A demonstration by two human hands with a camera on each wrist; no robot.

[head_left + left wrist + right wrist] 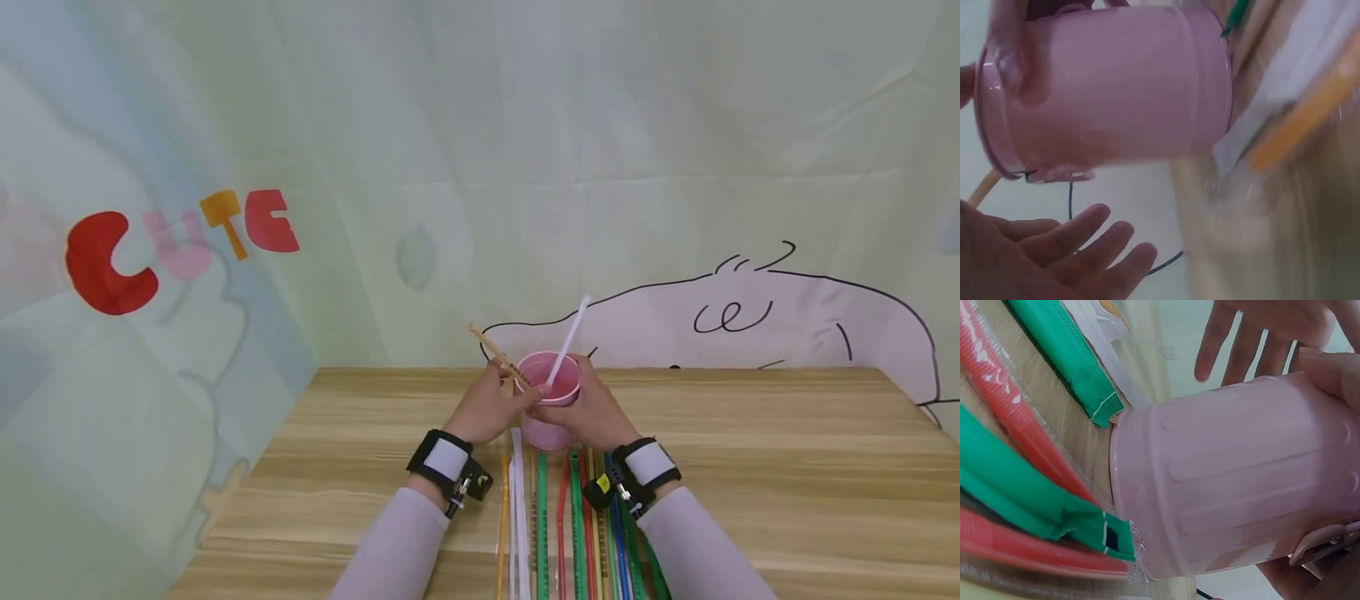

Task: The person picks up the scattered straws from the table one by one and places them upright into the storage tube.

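A small pink pail [550,435] stands upright on the table between both hands. Its front is grasped by my right hand [600,412], thumb on the near wall and fingers round the far side. A white straw [568,342] and a tan wrapped straw [487,342] lean out of the pail, the tan one tilting left over the rim. My left hand [486,408] is at the pail's left side, its thumb by the rim near the tan straw. In the left wrist view its fingers [1094,240] extend loosely, apart from the pail wall.
In front of the pail, several wrapped straws lie in a row: orange [502,525], white [521,517], green [543,525], red [562,525] and blue [621,542]. The wooden table [795,467] ends at a printed curtain [525,167] behind.
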